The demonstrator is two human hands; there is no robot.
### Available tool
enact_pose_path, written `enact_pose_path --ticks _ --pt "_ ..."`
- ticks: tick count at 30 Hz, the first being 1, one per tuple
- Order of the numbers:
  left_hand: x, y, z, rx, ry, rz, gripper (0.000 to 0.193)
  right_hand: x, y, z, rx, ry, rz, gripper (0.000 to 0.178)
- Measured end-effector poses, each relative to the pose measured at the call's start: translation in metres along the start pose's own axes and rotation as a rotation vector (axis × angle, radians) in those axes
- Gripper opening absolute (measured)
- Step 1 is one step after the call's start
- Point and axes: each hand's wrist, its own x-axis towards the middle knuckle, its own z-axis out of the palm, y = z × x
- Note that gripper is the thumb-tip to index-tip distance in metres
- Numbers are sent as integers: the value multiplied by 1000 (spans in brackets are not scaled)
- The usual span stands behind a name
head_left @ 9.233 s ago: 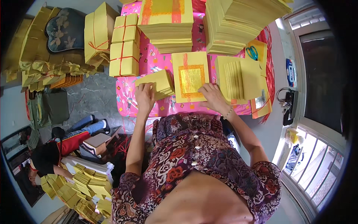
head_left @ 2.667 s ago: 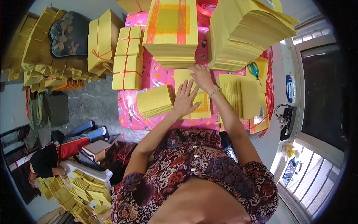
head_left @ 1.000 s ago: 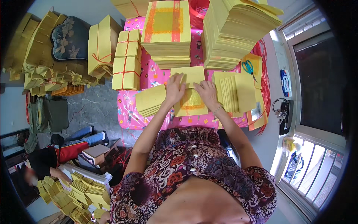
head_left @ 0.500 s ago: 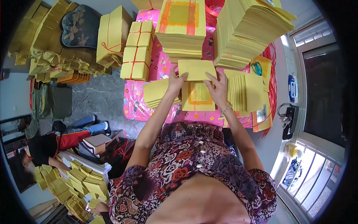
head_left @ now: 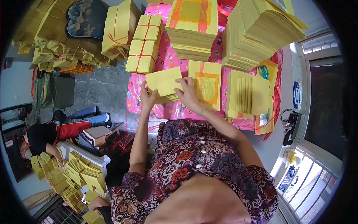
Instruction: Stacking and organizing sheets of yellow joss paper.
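Note:
A folded yellow paper point(head_left: 163, 80) is held between my two hands, on top of a small pile of folded papers point(head_left: 170, 98) at the left of the pink table cover. My left hand point(head_left: 148, 98) grips its left edge, thumb in front. At its right edge my right hand point(head_left: 187, 92) closes with thumb and fingers. Just right of that hand lies a flat yellow sheet point(head_left: 207, 87) with a gold square and orange border. Farther right, several folded papers overlap in a row point(head_left: 244, 93).
Tall stacks of yellow paper point(head_left: 192, 44) point(head_left: 257, 35) rise at the back. Red-tied bundles point(head_left: 142, 56) stand at the back left. Teal-handled scissors point(head_left: 263, 71) lie near red strings point(head_left: 278, 86) at the right. A co-worker point(head_left: 44, 140) bends over paper piles at the lower left.
Both hands have moved left with the folded paper, from above the gold-square sheet onto the small left pile. The sheet is now uncovered. The view has shifted slightly.

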Motion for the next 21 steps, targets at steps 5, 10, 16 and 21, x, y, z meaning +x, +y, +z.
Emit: enact_pose_path --ticks 5,10,16,21 --pt "-8 -22 8 146 53 10 68 -4 3 11 -265 -280 138 32" --pt "-10 -48 17 181 81 24 70 -7 -1 20 -540 -345 54 33" --pt "-12 -33 27 671 161 46 81 -17 12 30 -697 -234 -35 18" --pt "-14 -15 24 736 225 145 73 -15 16 21 -627 -232 -114 22"
